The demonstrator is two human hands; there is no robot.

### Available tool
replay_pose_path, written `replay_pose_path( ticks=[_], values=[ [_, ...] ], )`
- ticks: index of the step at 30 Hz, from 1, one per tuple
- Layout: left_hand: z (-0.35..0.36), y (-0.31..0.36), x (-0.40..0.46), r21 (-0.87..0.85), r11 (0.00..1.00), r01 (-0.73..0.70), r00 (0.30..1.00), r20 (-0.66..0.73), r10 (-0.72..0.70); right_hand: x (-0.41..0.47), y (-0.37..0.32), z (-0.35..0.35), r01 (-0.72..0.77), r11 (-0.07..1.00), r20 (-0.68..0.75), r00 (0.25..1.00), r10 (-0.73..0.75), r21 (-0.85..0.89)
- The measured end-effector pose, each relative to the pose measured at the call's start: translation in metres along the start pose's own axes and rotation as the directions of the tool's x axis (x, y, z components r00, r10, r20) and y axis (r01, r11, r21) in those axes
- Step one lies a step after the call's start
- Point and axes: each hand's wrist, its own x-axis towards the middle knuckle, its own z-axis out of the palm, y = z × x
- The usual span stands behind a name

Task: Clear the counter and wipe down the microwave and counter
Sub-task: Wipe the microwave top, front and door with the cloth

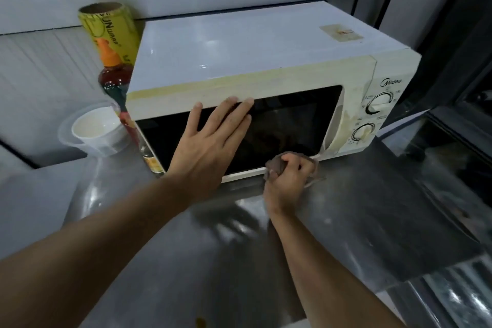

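the left hand (pixel 210 138) lay flat, fingers straight, on the microwave (pixel 255 74) door; the right hand (pixel 288 176) gripped a bunched cloth (pixel 277 164) at the door's lower edge, just above the table (pixel 359 208)

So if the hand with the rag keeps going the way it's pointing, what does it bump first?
Most likely the microwave. The right hand grips the rag right at the door's lower edge, knuckles aimed at the bottom right corner of the dark window. It may already touch there; depth is hard to judge.
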Motion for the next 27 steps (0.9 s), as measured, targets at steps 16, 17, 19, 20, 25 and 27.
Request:
replay_pose_path(
  ticks=[16,17,19,20,25,27],
  values=[
    [0.008,-0.017,-0.06,0.03,0.999,0.036,0.993,0.108,-0.039,0.039,0.026,-0.007,-0.399,0.915,-0.109,0.908,0.404,0.067],
    [0.009,-0.019,-0.064,0.043,0.999,0.033,0.992,0.119,-0.037,0.042,0.03,-0.006,-0.403,0.911,-0.113,0.905,0.41,0.082],
    [0.008,-0.023,-0.071,0.063,0.998,0.029,0.99,0.14,-0.037,0.045,0.035,-0.003,-0.421,0.897,-0.121,0.892,0.436,0.135],
    [0.008,-0.025,-0.074,0.068,0.997,0.027,0.989,0.147,-0.037,0.047,0.037,-0.002,-0.422,0.894,-0.127,0.889,0.441,0.15],
    [0.007,-0.034,-0.082,0.089,0.996,0.024,0.985,0.166,-0.038,0.051,0.042,0.0,-0.388,0.912,-0.139,0.904,0.404,0.133],
    [0.008,-0.034,-0.083,0.081,0.996,0.032,0.985,0.164,-0.045,0.044,0.04,0.004,-0.365,0.92,-0.138,0.913,0.384,0.144]
  ],
)
